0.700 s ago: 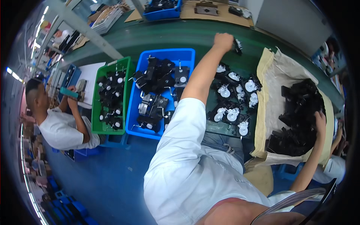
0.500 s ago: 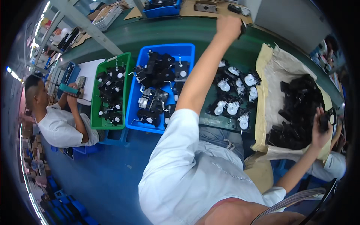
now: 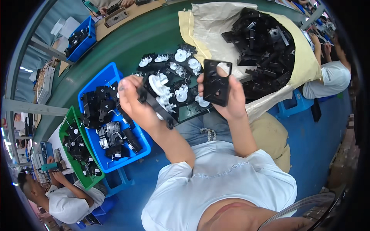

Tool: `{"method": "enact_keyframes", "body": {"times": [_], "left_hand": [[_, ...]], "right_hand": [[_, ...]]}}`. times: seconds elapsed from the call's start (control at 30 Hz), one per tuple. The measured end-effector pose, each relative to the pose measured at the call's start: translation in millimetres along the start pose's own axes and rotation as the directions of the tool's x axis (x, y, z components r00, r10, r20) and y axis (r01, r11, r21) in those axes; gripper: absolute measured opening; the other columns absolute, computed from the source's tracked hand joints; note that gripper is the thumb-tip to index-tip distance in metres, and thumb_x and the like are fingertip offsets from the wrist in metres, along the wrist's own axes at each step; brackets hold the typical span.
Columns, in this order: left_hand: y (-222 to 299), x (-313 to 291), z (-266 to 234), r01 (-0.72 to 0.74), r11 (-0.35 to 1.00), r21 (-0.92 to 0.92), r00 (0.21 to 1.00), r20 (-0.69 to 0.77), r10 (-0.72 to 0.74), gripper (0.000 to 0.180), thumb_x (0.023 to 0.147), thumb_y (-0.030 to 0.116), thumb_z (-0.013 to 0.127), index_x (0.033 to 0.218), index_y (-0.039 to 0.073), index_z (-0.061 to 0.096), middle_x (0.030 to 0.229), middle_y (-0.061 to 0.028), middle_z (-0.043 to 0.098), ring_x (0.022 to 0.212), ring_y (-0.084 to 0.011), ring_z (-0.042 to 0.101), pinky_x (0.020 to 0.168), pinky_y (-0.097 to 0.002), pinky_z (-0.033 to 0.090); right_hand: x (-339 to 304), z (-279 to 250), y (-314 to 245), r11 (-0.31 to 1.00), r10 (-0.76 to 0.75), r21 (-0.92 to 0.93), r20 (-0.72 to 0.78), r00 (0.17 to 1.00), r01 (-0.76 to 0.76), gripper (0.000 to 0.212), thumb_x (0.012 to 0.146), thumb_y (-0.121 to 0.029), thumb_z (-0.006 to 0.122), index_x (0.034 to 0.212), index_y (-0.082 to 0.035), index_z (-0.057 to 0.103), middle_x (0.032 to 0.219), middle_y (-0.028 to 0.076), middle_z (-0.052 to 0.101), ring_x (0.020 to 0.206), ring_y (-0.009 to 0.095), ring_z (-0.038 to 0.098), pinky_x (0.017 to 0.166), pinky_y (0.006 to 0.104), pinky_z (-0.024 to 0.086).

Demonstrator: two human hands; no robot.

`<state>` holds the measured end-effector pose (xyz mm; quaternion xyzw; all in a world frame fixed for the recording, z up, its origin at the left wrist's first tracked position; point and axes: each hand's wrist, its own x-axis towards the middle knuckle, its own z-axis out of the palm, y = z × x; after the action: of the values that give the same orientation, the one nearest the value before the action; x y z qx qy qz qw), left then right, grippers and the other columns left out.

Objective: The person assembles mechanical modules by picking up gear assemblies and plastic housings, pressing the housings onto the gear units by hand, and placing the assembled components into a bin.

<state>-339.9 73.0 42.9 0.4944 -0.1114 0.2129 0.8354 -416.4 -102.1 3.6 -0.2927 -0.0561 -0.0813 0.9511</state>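
Observation:
My left hand [image 3: 133,94] is closed at the edge of a black gear assembly [image 3: 158,85] with white gears on it, held tilted above the bench. Its fingers curl together, and part of the grip is hidden. In my right hand [image 3: 236,102] is a black rectangular plastic housing [image 3: 216,86] with round holes, raised upright beside the gear assembly. My fingers wrap round its sides from behind. Behind both hands, several black parts with white gears [image 3: 181,56] lie on the green bench.
A pale sack [image 3: 210,23] of black plastic parts [image 3: 266,50] is at the right. Blue [image 3: 144,152] and green [image 3: 94,183] bins of assembled black units stand at the left. Co-workers sit at the lower left [image 3: 65,204] and far right [image 3: 327,81].
My left hand has come back from the far side of the bench. My right hand has moved inward from the sack's side with the housing. The view has turned to the right.

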Motion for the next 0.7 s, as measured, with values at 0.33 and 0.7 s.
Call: {"method": "enact_keyframes", "body": {"times": [0.33, 0.7], "left_hand": [[-23.2, -51.1, -24.4, 0.065, 0.998, -0.016, 0.994, -0.092, -0.066, 0.029, 0.100, 0.024, 0.042, 0.077, 0.008, 0.043, 0.074, -0.0043, 0.044, 0.069, -0.0131, 0.038, 0.067, -0.0252, 0.031], [-32.1, -46.0, -30.5, 0.095, 0.993, 0.067, 0.993, -0.074, -0.090, 0.028, 0.100, 0.025, 0.042, 0.078, 0.008, 0.044, 0.075, -0.0041, 0.043, 0.070, -0.0131, 0.038, 0.068, -0.0253, 0.031]], "right_hand": [[-9.8, -27.4, 18.3, 0.767, -0.166, -0.568, 0.276, 0.947, 0.299, 0.077, 0.072, -0.036, 0.075, 0.133, -0.001, 0.043, 0.127, 0.026, 0.054, 0.097, 0.026, 0.059, 0.085, 0.0343, 0.050], [-1.2, -28.2, 15.6, 0.906, -0.248, -0.221, 0.412, 0.877, 0.360, 0.080, 0.067, -0.019, 0.079, 0.134, -0.007, 0.036, 0.152, 0.018, 0.029, 0.117, 0.029, 0.054, 0.078, 0.0390, 0.055]]}}
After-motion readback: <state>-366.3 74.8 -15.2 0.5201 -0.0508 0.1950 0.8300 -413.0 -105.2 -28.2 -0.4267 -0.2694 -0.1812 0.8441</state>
